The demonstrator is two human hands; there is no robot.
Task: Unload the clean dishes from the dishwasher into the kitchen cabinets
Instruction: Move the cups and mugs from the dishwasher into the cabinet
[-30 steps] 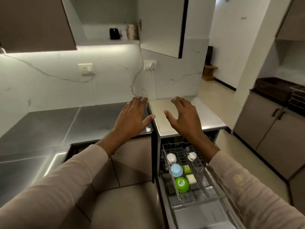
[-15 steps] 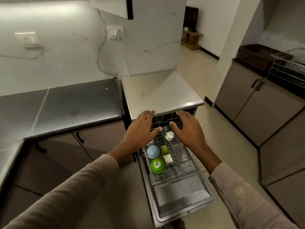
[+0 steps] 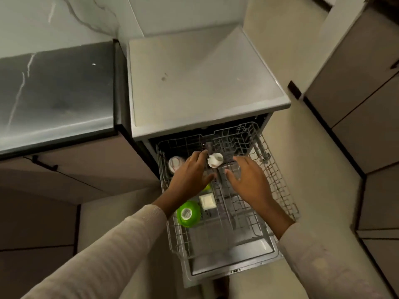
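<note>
The dishwasher's wire rack [image 3: 278,186] is pulled out over the open door [image 3: 233,262]. An upturned green bowl [image 3: 188,213] and a small white square dish [image 3: 207,201] lie in its left half. A white cup [image 3: 215,159] sits further back, and a pale round dish [image 3: 175,164] is at the rack's left edge. My left hand [image 3: 190,178] hovers over the rack's left half, fingers spread, covering a dish beneath it. My right hand [image 3: 248,180] hovers over the bare wires on the right, fingers apart. Neither hand holds anything.
The dishwasher's grey top [image 3: 200,76] is above the rack. A dark steel counter [image 3: 54,87] with base cabinets [image 3: 71,169] runs to the left. Taupe cabinet doors [image 3: 364,87] stand on the right across a strip of beige floor [image 3: 319,173].
My view has tipped down from the wall and upper cabinet to the dishwasher. Both hands have dropped from over the appliance top to just above the rack.
</note>
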